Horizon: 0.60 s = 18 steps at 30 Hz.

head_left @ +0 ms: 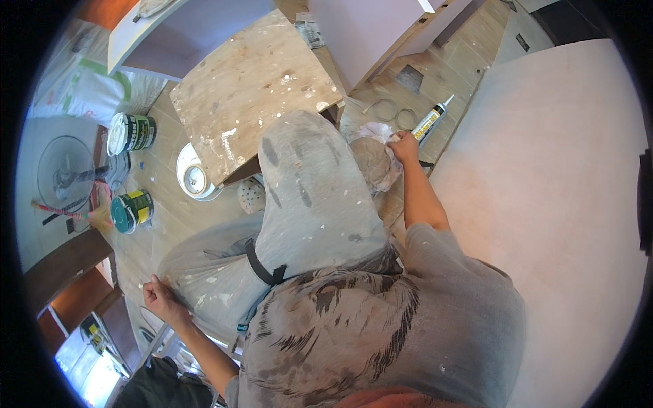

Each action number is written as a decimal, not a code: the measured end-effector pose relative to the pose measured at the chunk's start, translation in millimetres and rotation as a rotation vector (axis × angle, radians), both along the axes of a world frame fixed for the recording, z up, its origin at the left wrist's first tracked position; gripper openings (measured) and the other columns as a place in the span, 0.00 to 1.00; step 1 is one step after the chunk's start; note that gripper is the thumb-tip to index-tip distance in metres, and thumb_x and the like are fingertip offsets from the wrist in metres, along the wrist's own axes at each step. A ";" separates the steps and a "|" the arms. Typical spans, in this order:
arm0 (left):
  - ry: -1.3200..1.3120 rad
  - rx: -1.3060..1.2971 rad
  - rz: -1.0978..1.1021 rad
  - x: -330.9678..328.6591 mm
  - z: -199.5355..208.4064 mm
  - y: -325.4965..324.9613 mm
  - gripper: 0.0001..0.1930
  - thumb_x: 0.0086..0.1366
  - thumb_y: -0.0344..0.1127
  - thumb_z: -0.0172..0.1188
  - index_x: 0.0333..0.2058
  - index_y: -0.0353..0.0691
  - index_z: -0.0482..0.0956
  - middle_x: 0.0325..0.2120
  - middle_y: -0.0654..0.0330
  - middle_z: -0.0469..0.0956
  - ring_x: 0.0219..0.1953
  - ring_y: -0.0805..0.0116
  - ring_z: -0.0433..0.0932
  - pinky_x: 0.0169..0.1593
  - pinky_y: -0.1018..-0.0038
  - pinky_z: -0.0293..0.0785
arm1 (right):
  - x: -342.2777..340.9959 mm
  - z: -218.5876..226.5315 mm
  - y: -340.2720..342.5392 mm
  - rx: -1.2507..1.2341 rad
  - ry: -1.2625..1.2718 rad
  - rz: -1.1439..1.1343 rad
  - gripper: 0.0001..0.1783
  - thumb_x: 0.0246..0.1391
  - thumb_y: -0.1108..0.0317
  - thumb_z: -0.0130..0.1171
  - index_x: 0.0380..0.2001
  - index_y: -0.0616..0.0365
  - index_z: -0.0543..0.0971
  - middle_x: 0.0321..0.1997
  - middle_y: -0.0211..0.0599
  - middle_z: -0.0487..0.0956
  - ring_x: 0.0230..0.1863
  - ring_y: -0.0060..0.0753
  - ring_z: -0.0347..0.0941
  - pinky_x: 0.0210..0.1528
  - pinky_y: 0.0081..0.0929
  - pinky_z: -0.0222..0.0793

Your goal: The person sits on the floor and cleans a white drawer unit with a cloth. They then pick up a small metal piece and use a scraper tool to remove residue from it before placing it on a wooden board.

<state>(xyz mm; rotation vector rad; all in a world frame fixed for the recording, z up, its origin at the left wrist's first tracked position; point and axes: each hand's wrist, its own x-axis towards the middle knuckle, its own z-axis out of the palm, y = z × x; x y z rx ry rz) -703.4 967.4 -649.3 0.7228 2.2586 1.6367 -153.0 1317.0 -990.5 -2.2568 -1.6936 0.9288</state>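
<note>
My right hand [405,147] is closed at the edge of a crumpled clear plastic bag [392,178], pinching it. Inside the bag sits a brownish lump [371,160]. Just beyond that hand lies a white and yellow sealant cartridge [432,122] with a pointed nozzle. My left hand [163,301] hangs low by my left trouser leg, its fingers curled in. Whatever it may hold is hidden. My bent leg in dusty grey trousers [320,190] rises in the middle of the view.
Ahead stands a paint-spattered wooden board [252,88] like a low tabletop. At left are a white-lidded tub [129,134], a green-lidded bucket [131,211], a tape roll [195,179] and a fan [66,173]. Pale panels [371,34] stand beyond; a large pale surface [551,204] fills the right.
</note>
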 end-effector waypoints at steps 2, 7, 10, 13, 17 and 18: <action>0.015 -0.030 -0.001 0.9 0.7 -0.9 0.19 0.73 0.36 0.58 0.21 0.47 0.63 0.15 0.76 0.57 0.19 0.85 0.51 0.24 0.80 0.44 | -9.4 -7.5 16.4 0.078 -0.042 0.030 0.22 0.42 0.60 0.71 0.44 0.49 0.86 0.45 0.48 0.84 0.48 0.49 0.81 0.52 0.39 0.75; 0.005 -0.042 0.014 2.0 2.3 -2.6 0.19 0.73 0.35 0.58 0.21 0.47 0.63 0.15 0.76 0.57 0.19 0.85 0.51 0.24 0.80 0.43 | -43.5 -15.1 42.1 0.073 -0.153 0.119 0.26 0.49 0.68 0.63 0.55 0.43 0.81 0.52 0.46 0.82 0.53 0.48 0.79 0.58 0.39 0.73; 0.000 -0.028 0.012 -4.5 -1.7 -9.5 0.19 0.73 0.36 0.58 0.22 0.47 0.63 0.15 0.76 0.56 0.19 0.86 0.50 0.24 0.80 0.42 | -59.7 -21.6 51.0 -0.044 -0.203 0.135 0.26 0.53 0.70 0.57 0.57 0.41 0.80 0.51 0.45 0.83 0.54 0.48 0.79 0.58 0.40 0.73; 0.040 -0.045 0.038 -4.4 -2.4 -13.7 0.19 0.73 0.36 0.58 0.22 0.47 0.63 0.16 0.77 0.55 0.19 0.86 0.49 0.25 0.80 0.42 | -66.9 -9.4 58.1 -0.107 -0.190 0.051 0.24 0.54 0.70 0.54 0.55 0.40 0.81 0.50 0.43 0.83 0.54 0.47 0.79 0.58 0.40 0.73; 0.025 -0.055 0.037 -6.2 -1.2 -8.1 0.19 0.73 0.36 0.59 0.22 0.48 0.63 0.16 0.77 0.54 0.20 0.85 0.49 0.25 0.80 0.42 | -40.2 -20.3 56.4 -0.080 -0.188 0.143 0.22 0.53 0.71 0.55 0.52 0.43 0.82 0.49 0.44 0.83 0.52 0.48 0.79 0.56 0.40 0.73; 0.008 -0.049 0.034 -4.9 -0.1 -6.5 0.19 0.73 0.36 0.59 0.22 0.48 0.63 0.16 0.77 0.54 0.20 0.85 0.49 0.25 0.80 0.42 | -37.6 -19.7 54.0 -0.067 -0.183 0.192 0.22 0.53 0.71 0.55 0.51 0.44 0.83 0.49 0.44 0.83 0.52 0.48 0.79 0.56 0.40 0.74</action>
